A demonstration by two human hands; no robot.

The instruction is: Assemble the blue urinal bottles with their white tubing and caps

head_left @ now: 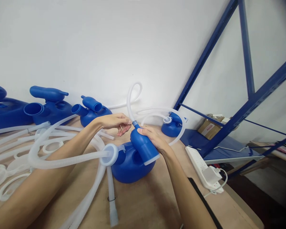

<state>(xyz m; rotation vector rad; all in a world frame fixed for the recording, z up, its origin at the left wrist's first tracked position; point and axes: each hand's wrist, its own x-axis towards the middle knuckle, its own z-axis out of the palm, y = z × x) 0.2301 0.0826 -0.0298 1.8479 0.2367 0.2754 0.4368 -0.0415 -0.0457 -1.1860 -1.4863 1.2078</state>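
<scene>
A blue bottle (pixel 131 171) stands on the table, with a translucent white cap (pixel 109 155) and corrugated hose on its left mouth. My right hand (pixel 152 136) is wrapped round the blue cylindrical part (pixel 145 148) on top of it, thumb near its narrow tip. A clear tube (pixel 129 105) rises from that tip and loops against the wall. My left hand (pixel 119 122) has its thumb and index finger pinched at the tube's lower end, where it meets the tip; the other fingers are curled.
More blue bottles (pixel 54 111) line the wall at left, and another (pixel 172 127) stands at right with a hose. Tubes and white caps (pixel 52 147) lie at left. A power strip (pixel 201 168) and blue shelf frame (pixel 214 136) are at right.
</scene>
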